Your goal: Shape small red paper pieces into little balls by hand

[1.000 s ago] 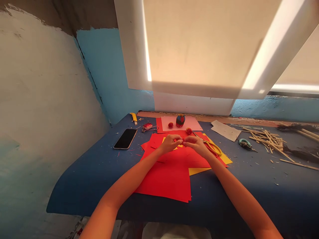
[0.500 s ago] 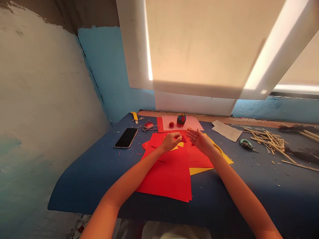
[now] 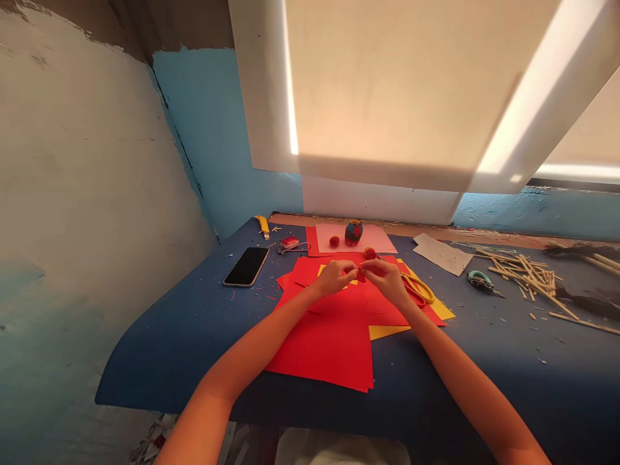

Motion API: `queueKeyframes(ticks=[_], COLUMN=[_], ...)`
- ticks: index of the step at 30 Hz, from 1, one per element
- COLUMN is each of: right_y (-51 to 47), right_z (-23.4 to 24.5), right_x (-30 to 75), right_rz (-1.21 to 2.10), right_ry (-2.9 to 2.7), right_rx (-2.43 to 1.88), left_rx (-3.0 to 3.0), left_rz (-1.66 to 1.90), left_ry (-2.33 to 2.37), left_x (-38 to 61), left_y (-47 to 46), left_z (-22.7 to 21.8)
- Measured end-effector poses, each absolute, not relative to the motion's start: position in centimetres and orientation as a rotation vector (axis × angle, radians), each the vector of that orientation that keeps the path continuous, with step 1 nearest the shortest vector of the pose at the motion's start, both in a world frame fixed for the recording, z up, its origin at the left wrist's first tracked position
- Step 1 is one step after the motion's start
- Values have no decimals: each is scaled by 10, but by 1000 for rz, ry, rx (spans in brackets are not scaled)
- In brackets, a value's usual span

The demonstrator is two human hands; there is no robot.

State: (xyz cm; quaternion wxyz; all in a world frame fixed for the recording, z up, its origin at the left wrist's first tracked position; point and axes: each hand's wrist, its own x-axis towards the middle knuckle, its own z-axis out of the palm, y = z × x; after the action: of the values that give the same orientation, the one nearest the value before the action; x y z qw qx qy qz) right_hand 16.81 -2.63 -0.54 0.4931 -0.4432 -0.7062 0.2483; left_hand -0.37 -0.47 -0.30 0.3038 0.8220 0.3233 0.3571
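Observation:
Over the red paper sheets [image 3: 322, 352], my left hand [image 3: 334, 278] and my right hand [image 3: 387, 279] meet with closed fingertips. A small piece of red paper [image 3: 361, 276] is pinched between them, mostly covered by the fingers. Just right of my right hand lie scissors with yellow and red handles [image 3: 426, 292], their blades hidden. One dark red beaded ball [image 3: 369, 253] sits just beyond the fingers. Another red ball [image 3: 334, 241] rests beside a small dark blue and red pot [image 3: 354, 234] on the pale pink paper [image 3: 382, 242]. Some yellow paper [image 3: 387, 331] shows under the red.
To the left lie a phone [image 3: 247, 266], a yellow cutter knife [image 3: 263, 226] and a red-and-metal item [image 3: 289, 243]. Toward the right are a grey card [image 3: 442, 253], teal-handled pliers [image 3: 480, 281] and scattered thin sticks [image 3: 526, 272]. A blue cover [image 3: 184, 349] spans the table.
My right hand has turned from open and flat to a pinch and come in to the red paper piece at my left fingertips. The ball and scissors beside it show more now.

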Motion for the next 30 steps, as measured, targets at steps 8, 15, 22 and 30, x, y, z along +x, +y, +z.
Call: queueKeyframes(ticks=[8,15,22,30], right_y=[-27,-28,-27,-26], right_z=[-7,-10,-5,-4], right_x=[167,167,170,172], right_rz=[449,190,315,582], right_ry=[-1799,-1901,-1905,-1875], right_rx=[-1042,-972,-1001,-1064], left_rx=[2237,2207,2388,2579], left_rz=[998,1024,1010,942], left_ry=[940,964,1000,1111], left_x=[-5,-4,-4,-4], left_y=[-4,-3,-5,-7], left_z=[-5,-7,-7,-6])
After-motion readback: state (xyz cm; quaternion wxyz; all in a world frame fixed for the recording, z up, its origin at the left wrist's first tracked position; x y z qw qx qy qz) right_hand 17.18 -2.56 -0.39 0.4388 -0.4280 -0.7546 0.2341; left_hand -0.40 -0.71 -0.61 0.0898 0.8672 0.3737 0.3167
